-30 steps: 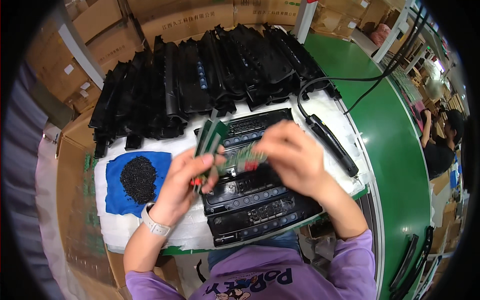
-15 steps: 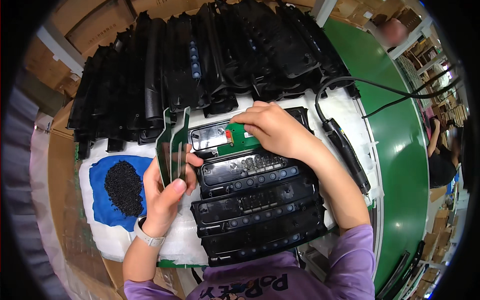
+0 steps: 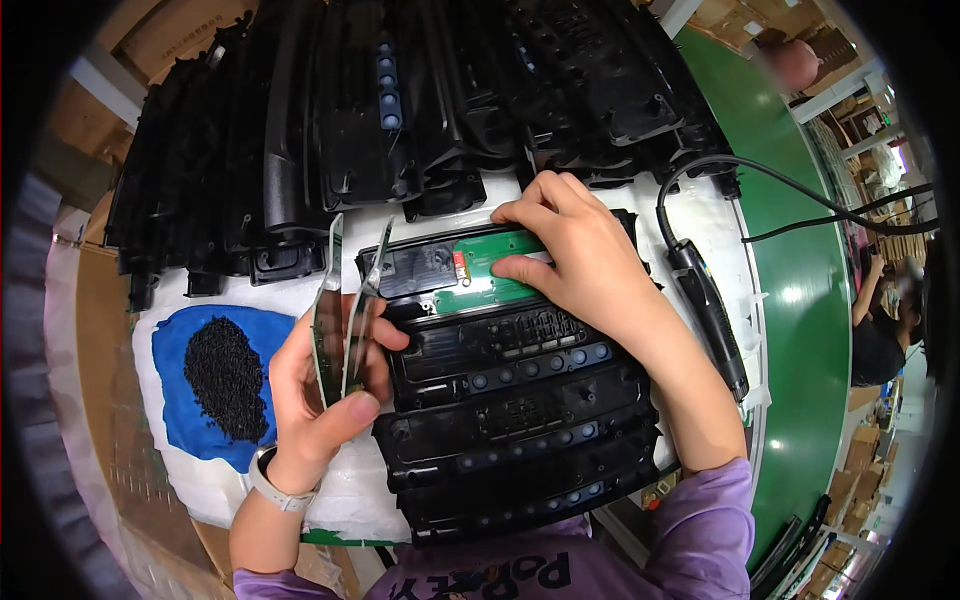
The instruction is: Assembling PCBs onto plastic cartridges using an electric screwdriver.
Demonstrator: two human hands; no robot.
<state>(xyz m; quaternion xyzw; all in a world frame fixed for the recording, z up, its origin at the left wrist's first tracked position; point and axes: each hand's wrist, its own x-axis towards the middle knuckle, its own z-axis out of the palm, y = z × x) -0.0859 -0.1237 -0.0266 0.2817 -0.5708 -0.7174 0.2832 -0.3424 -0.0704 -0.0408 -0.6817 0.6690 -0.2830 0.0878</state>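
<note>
My left hand [image 3: 318, 415] is closed around two thin circuit boards [image 3: 328, 335], held upright on edge beside the black plastic housings. A green circuit board [image 3: 480, 290] with a small red part lies in the farthest black plastic housing [image 3: 412, 268]. My right hand [image 3: 590, 260] is curled over this board. Its thumb rests on the board's face and its fingertips are at the far edge; the hand covers the board's right end. More black housings [image 3: 430, 392] with rows of round bluish buttons lie in a stack toward me.
A pile of small black screws [image 3: 228, 378] sits on a blue cloth [image 3: 178, 400] at left. An electric screwdriver [image 3: 705, 315] with a black cable lies at right. Many black housings [image 3: 350, 120] stand packed along the back. A green surface [image 3: 795, 350] runs beyond, with another person [image 3: 882, 320] farther off.
The view has shifted slightly. My right thumb now shows on the face of the green board, with the fingers more spread. My left hand keeps the two boards, tilted a little differently.
</note>
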